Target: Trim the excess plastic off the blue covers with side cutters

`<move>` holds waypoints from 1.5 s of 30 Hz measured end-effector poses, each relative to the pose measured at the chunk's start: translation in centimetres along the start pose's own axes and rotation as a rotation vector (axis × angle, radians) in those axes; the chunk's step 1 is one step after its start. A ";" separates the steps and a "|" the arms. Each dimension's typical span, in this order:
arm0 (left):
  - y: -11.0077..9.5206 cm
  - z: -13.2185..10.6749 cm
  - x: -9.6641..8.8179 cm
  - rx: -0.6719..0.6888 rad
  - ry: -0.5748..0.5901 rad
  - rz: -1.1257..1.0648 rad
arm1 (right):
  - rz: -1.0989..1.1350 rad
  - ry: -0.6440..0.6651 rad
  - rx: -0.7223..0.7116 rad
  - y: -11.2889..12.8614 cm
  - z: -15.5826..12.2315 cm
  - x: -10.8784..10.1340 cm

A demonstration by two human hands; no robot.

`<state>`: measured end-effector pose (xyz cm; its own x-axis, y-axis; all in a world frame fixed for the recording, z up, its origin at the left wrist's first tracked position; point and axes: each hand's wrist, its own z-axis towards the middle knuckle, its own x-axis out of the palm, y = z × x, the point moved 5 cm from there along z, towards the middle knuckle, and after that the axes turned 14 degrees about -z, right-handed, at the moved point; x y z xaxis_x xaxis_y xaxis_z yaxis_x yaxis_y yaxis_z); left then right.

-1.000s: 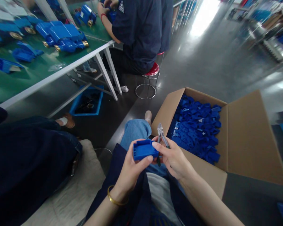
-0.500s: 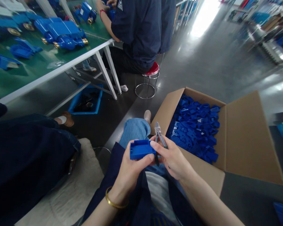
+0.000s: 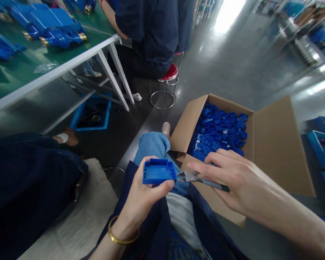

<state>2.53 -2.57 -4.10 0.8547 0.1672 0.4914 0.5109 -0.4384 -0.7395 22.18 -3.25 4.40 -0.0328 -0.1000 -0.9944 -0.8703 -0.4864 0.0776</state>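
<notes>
In my left hand (image 3: 147, 189) I hold a shallow blue plastic cover (image 3: 159, 171), its hollow side facing up and my thumb along the near edge. My right hand (image 3: 230, 177) is closed around a pair of side cutters (image 3: 196, 177) with dark grips. Their jaws point left and meet, or nearly meet, the cover's right edge; I cannot tell whether they touch it. Beyond my right hand stands an open cardboard box (image 3: 281, 148) full of blue plastic parts (image 3: 219, 126).
A green-topped table (image 3: 21, 85) at the left bears blue valve-like units with brass ends (image 3: 62, 34). A co-worker (image 3: 151, 32) sits on a red stool (image 3: 170, 73). Another person (image 3: 29, 180) sits close on my left. A blue crate (image 3: 107, 112) lies under the table.
My right hand has drawn away to the right from the cover, and the side cutters have swung from pointing up to pointing left at its edge. The view has shifted slightly.
</notes>
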 end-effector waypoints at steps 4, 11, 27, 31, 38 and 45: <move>0.0 0.1 -0.1 0.023 0.034 0.069 | -0.087 -0.036 -0.067 0.4 0.3 -0.4; -0.1 0.2 -0.2 0.058 0.064 0.140 | -0.129 -0.029 -0.112 0.3 0.6 -0.2; -0.8 -0.1 0.5 0.069 0.070 0.191 | -0.143 -0.013 -0.127 0.3 0.3 -0.1; -0.9 -0.1 0.6 0.071 0.060 0.191 | -0.131 -0.023 -0.124 0.3 0.3 -0.2; -1.0 -0.1 0.5 0.095 0.076 0.221 | -0.138 0.009 -0.117 0.4 0.4 -0.3; -1.2 -0.2 0.5 0.108 0.090 0.281 | -0.135 0.017 -0.107 0.3 0.3 -0.3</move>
<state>2.38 -2.17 -2.87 0.9547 -0.0284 0.2961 0.2667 -0.3591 -0.8944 21.75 -3.12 4.68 0.0900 -0.0411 -0.9951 -0.8090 -0.5858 -0.0490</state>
